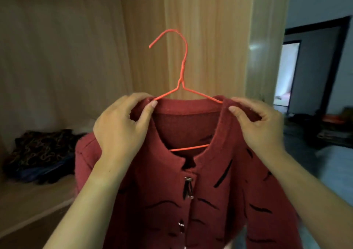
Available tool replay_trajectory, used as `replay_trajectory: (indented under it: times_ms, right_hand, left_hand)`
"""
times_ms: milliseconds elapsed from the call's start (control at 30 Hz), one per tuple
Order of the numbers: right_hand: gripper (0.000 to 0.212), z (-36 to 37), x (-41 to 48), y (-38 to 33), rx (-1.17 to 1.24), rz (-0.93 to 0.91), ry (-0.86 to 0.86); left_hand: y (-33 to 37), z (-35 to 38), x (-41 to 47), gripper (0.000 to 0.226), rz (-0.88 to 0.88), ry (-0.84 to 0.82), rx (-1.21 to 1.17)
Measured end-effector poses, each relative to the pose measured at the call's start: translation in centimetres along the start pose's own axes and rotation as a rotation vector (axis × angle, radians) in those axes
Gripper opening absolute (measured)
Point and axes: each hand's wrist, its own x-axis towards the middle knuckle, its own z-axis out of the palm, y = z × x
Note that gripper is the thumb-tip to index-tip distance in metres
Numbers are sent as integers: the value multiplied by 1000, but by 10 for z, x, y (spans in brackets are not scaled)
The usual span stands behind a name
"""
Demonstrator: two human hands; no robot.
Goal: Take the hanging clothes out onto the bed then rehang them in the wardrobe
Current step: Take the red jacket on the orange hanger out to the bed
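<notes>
A red knit cardigan with black streaks and metal toggle clasps hangs on an orange wire hanger, held up in front of me. My left hand pinches the cardigan's left shoulder by the collar, thumb in front. My right hand pinches the right shoulder the same way. The hanger's hook points up and left, free in the air, in front of the wooden wardrobe. Its lower bar shows inside the neckline.
Inside the wardrobe at the left, a low wooden shelf carries a pile of dark patterned folded clothes. A dark-framed doorway opens at the right, with clutter on the floor beyond it.
</notes>
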Motion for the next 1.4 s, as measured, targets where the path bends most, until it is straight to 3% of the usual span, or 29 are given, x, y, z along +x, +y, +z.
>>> replay_trajectory:
  times_ms: [233,333,433,633,767,867,1067,1233,1400]
  right_hand:
    - [21,-175,-109,2,-308,203,48]
    - [22,-248,-167,-5,-423,342,67]
    - [19,-310,-224,-23,-539,476,120]
    - [20,-383,-308,-80,-757,708,258]
    - [30,-405,-338,-109,-871,859,422]
    - [33,-420,-340,-120,-987,888,518]
    - [27,-458,-319,-112,-1180,733,581]
    - [21,-495,-307,-87,-1202,698,572]
    - [22,-549,-291,-34,-1151,707,563]
  left_hand:
    - [112,32,-110,17,-103,-315,-304]
    - [159,43,-172,9,-153,-519,-459]
    - [199,50,-229,14,-146,-718,-642]
    - [260,60,-308,19,-74,-1077,-883]
    - [303,72,-326,6,27,-1266,-1010]
    - [334,84,-327,12,94,-1334,-1082]
    - [388,115,-333,13,132,-1399,-1314]
    - [413,140,-343,25,123,-1525,-1437]
    - [465,180,-355,22,92,-1487,-1393]
